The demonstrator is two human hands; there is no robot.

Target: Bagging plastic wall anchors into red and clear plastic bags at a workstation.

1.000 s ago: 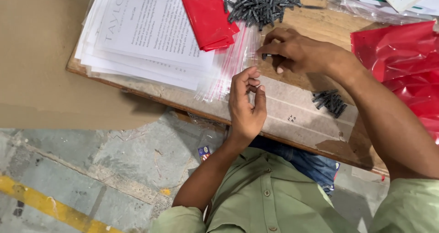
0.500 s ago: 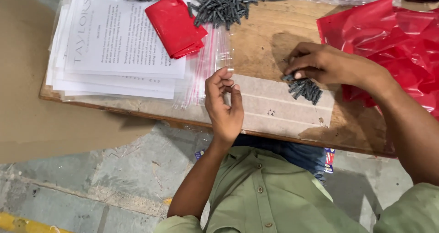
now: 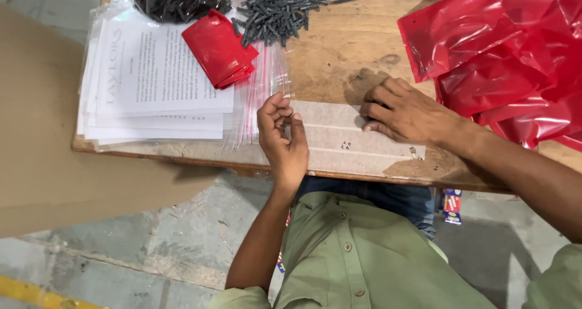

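My left hand is raised at the table's front edge, palm turned sideways and fingers curled. Its fingertips are at the edge of a stack of clear zip bags; what it holds, if anything, is too small to see. My right hand lies knuckles-up on the pale strip of the wooden table, fingers bent and drawn in over the spot where a small cluster of dark screws lay. Those screws are hidden under it.
At the back lie a pile of dark screws and a bag of black parts. Folded red bags rest on a stack of printed sheets. Loose red bags fill the right. Brown cardboard sits left.
My right hand went from the big screw pile to a small cluster of screws nearer me and now covers it. The left hand stayed by the clear bags. The view shifted.
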